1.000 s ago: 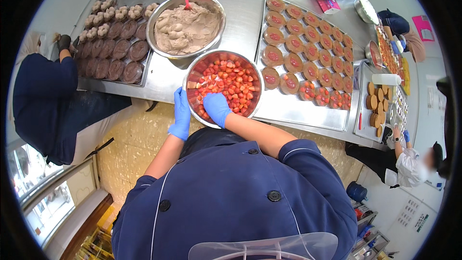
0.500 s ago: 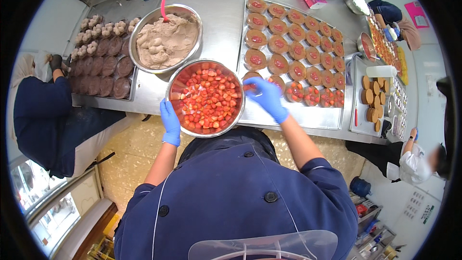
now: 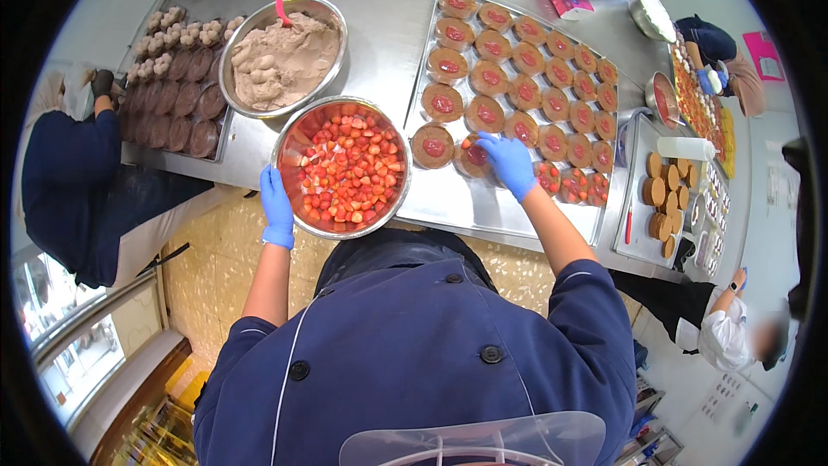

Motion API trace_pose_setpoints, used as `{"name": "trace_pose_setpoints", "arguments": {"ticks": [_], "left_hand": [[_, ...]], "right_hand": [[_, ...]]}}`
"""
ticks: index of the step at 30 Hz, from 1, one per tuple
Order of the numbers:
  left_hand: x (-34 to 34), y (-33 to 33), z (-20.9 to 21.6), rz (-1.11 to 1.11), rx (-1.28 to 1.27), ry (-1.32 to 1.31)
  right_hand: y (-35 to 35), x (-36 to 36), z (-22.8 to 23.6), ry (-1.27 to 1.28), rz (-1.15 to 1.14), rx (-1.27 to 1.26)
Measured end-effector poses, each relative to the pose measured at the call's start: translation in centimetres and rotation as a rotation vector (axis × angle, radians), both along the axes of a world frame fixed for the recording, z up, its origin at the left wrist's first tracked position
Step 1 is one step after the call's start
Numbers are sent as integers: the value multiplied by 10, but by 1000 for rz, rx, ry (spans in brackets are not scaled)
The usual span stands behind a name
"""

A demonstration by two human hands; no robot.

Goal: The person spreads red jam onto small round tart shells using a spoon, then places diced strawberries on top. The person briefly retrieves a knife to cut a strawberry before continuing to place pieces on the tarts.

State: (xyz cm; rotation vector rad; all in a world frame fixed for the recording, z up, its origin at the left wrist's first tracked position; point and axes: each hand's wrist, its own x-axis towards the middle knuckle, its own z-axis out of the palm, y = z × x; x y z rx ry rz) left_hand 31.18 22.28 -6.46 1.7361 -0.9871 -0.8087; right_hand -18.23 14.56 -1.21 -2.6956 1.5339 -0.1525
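With my blue-gloved left hand (image 3: 277,207) I grip the near left side of a steel bowl (image 3: 405,145) of cut strawberries (image 3: 349,168), tilted toward me at the table's edge. My right hand (image 3: 511,166), also gloved in blue, is over a cup (image 3: 476,164) in the tray's nearest row. Its fingers are pinched, with strawberry pieces (image 3: 468,143) at their tips. Round cups with a brown base and red filling (image 3: 488,78) stand in rows on the metal tray (image 3: 431,203). Nearest me at the right, several cups (image 3: 573,185) bear strawberry pieces.
A bowl of brown cream (image 3: 285,60) with a pink spatula (image 3: 282,7) stands behind the strawberries. On the left, a co-worker (image 3: 65,181) handles a tray of chocolate cups (image 3: 177,116). Another tray with sponge discs (image 3: 666,198) lies right; more people work there.
My right hand has moved from beside the bowl's rim to a cup on the tray, rightward. My left hand still holds the bowl. The view has shifted slightly.
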Motion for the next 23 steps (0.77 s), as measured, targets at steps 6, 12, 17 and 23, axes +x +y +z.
{"name": "trace_pose_setpoints", "arguments": {"ticks": [6, 12, 17, 23], "left_hand": [[-2, -3, -5, -14, -24, -25], [-6, -1, -3, 73, -52, -61], [-9, -1, 8, 44, -49, 44], [-4, -1, 9, 13, -6, 25]], "right_hand": [[10, 6, 2, 201, -183, -54], [6, 50, 45, 74, -346, -81], [4, 177, 63, -579, -114, 141], [-43, 311, -20, 8, 131, 180]]}}
